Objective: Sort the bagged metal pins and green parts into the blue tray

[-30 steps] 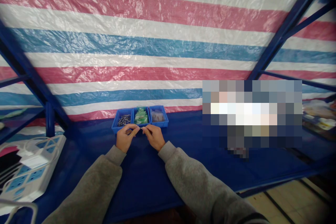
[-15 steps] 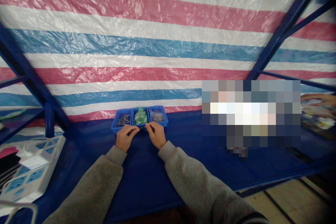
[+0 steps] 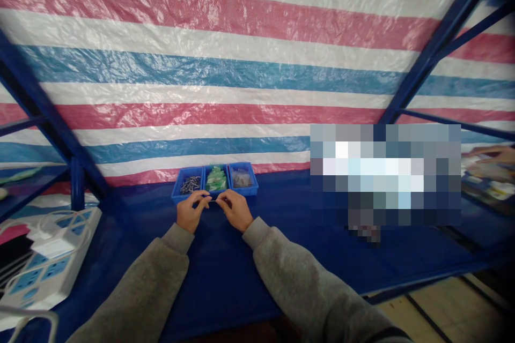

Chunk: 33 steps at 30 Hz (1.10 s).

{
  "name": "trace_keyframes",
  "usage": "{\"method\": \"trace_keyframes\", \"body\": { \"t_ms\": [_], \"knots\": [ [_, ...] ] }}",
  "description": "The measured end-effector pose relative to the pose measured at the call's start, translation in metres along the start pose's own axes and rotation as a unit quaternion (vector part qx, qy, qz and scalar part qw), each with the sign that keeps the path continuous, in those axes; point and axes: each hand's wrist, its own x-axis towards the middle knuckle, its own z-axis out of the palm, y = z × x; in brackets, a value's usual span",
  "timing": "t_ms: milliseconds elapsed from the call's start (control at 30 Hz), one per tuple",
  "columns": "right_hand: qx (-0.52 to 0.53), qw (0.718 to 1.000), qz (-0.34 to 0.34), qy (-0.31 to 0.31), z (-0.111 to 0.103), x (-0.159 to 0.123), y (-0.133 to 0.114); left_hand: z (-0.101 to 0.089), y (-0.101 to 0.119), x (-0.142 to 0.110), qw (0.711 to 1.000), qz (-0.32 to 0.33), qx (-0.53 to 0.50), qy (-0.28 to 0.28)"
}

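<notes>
In front of the blue bins, my left hand (image 3: pixel 190 213) pinches one end of a thin, pale rod-like piece (image 3: pixel 213 201) between thumb and fingertips. My right hand (image 3: pixel 238 211) pinches its other end, with a small gap between the hands. The piece is too small to tell its kind, or whether it is one part or two in line. Just beyond, the left blue bin (image 3: pixel 175 193) holds many slim dark and silver pieces. Green packets (image 3: pixel 216 178) fill the middle bin, and greyish clear packets (image 3: pixel 242 178) lie in the right one.
A white power strip (image 3: pixel 60 273) with cables and a white plug stands at the left on the blue table (image 3: pixel 217 278). Blue frame posts flank a striped tarp (image 3: pixel 241 112). A blurred-out patch covers the right side; another person's hand (image 3: pixel 497 154) shows beyond it.
Half a second ago my hands were farther apart, each with a thin piece sticking out. Now my right hand has come back left and the fingertips nearly meet.
</notes>
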Motion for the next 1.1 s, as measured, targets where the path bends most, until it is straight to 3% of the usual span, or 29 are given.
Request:
{"method": "trace_keyframes", "body": {
  "t_ms": [167,433,767,900,1000,1100],
  "knots": [
    [-0.001,0.999,0.036,0.030,0.0006,0.0003,0.0046,0.0004,0.0015,0.0009,0.999,0.034,0.014,-0.014],
    [0.014,1.000,0.013,-0.014,0.0002,-0.0004,-0.0012,-0.0042,0.0059,0.0009,0.995,0.022,0.102,0.002],
    [-0.005,1.000,0.012,-0.007,0.0032,-0.0009,0.0029,0.0013,0.0043,-0.0009,0.995,0.093,0.011,0.023],
    [-0.035,0.999,0.019,-0.015,0.0047,-0.0008,0.0047,0.0014,0.0062,-0.0014,0.997,0.074,0.009,0.035],
    [-0.051,0.998,0.045,0.013,0.0034,0.0000,0.0066,0.0008,0.0045,-0.0016,0.999,0.040,0.018,0.014],
    [-0.050,0.995,0.065,0.048,0.0011,0.0012,0.0073,0.0008,0.0024,-0.0008,0.997,0.048,0.045,-0.031]
  ]
}}
